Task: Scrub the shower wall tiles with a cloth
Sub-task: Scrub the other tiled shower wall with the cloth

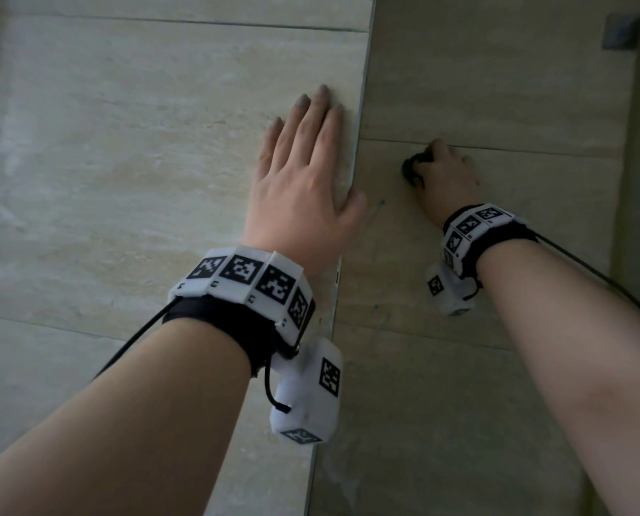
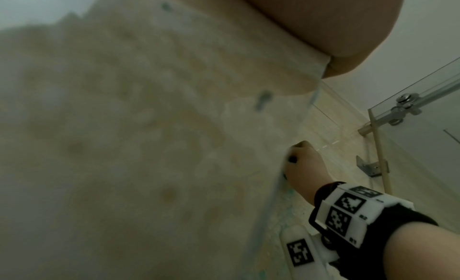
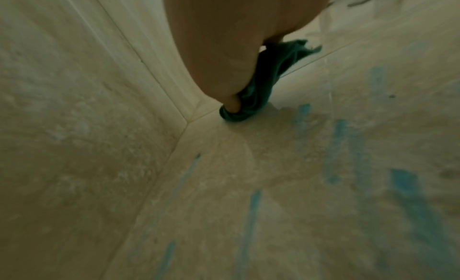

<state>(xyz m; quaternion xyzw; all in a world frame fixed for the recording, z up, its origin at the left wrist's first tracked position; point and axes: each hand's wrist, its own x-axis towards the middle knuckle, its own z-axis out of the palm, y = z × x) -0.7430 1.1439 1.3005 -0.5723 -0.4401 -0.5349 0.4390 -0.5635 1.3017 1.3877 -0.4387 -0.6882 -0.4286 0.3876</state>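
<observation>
Nearest, the left hand [image 1: 303, 180] lies flat against a glass panel [image 1: 162, 162], fingers straight and spread, its grip released and holding nothing; the fingertips point toward 12 o'clock, close to the panel's vertical edge. Beyond that edge, toward 1 o'clock, the right hand [image 1: 447, 173] is bunched around the cloth [image 1: 412, 169], its grip grasping the wad and pressing it on the shower wall tiles [image 1: 497, 87] just below a horizontal grout line [image 1: 534, 150]. In the right wrist view the cloth [image 3: 263, 83] appears dark teal, crumpled and folded into a tight lump, with a loose frayed corner projecting at 1 o'clock of the fist; a darker, apparently wet patch lies on the tile next to it. Blue streaks [image 3: 338, 152] run down the tile [image 3: 373, 107] at 5 o'clock of the cloth; whether they are cleaner or stain cannot be told. Judged risks: the bracing palm may slide on smooth glass if weight shifts onto it, upsetting the stroke; the small wad may slip out of the fist under hard rubbing, so that knuckles scrape the tile; a tightly balled cloth covers little area and may smear the blue streaks rather than lift them. Farthest, at 2 o'clock in the left wrist view, a metal glass-door fitting [image 2: 403, 107] stands well apart from both hands.
</observation>
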